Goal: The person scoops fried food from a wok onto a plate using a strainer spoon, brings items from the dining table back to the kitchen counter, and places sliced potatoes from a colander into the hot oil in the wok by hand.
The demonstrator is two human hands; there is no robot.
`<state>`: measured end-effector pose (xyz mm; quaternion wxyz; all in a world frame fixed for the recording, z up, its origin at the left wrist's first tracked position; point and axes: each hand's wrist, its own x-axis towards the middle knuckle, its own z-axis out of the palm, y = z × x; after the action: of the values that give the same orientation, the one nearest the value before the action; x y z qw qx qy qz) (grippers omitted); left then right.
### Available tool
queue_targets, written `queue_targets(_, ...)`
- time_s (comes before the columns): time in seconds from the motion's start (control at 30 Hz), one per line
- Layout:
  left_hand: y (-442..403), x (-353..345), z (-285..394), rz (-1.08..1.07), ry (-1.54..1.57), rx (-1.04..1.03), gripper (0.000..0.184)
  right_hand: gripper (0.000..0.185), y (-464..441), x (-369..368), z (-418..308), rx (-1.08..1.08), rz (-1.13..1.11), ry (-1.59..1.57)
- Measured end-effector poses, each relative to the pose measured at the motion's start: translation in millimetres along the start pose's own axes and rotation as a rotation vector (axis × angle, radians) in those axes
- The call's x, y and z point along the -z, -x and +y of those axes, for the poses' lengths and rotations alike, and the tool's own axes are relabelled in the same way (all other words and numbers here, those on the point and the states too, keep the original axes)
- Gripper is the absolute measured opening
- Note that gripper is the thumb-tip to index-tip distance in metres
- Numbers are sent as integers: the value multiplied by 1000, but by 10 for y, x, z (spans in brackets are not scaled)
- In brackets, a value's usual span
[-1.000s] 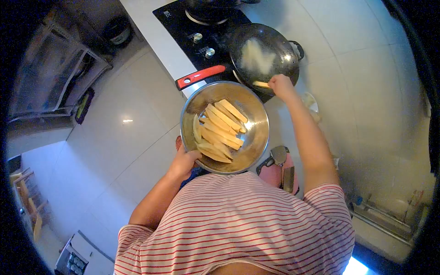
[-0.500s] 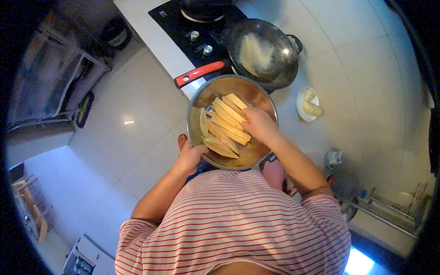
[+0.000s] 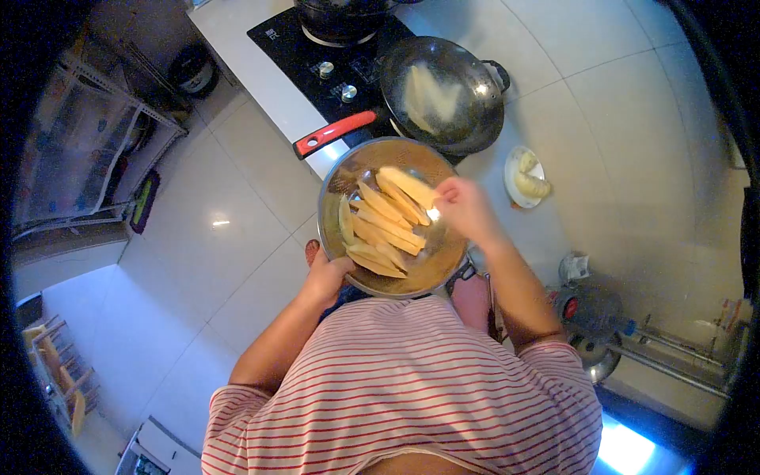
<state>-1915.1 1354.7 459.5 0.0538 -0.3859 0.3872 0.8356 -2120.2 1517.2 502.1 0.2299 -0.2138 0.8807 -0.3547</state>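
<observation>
My left hand grips the near-left rim of a metal bowl, thumb over the edge. Several pale yellow strips lie in the bowl. Above the bowl's right side, my right hand pinches the end of one yellow strip; the hand is slightly blurred. Beyond the bowl, a dark wok with a red handle sits on the black cooktop. Pale pieces lie in the wok under haze.
A white plate with pale pieces stands right of the wok. Another dark pot is at the back of the cooktop. Near the bowl's right edge is a pink board. A clear container stands farther right.
My right hand came back from the wok, where it held a strip, to the bowl, and now lifts another strip. My left hand has stayed on the rim.
</observation>
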Motion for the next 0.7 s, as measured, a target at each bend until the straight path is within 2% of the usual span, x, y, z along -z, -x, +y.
queue_targets(0.1, -37, 61, -81, 4, 5, 10, 44, 15, -95, 558, 119, -107, 133, -126)
queue_targets(0.17, -23, 90, -84, 23, -32, 29, 48, 15, -246, 913, 255, -109, 222, -50)
queue_targets(0.27, -38, 110, -175, 7, 85, -19, 54, 16, -656, 1155, 598, -162, 208, 235)
queue_targets(0.37, 38, 91, -133, 55, 89, 52, 58, 14, -1135, 1049, 1011, -98, 129, 510)
queue_targets(0.47, 42, 100, -162, 46, 89, 7, 57, 16, -1574, 744, 1214, 26, 149, 936)
queue_targets(0.57, 111, 44, -96, 75, 61, 5, 55, 20, -1728, 518, 1091, -91, 89, 823)
queue_targets(0.7, 152, 43, -42, 26, 75, 7, 53, 21, -1595, 512, 804, 123, 361, 434)
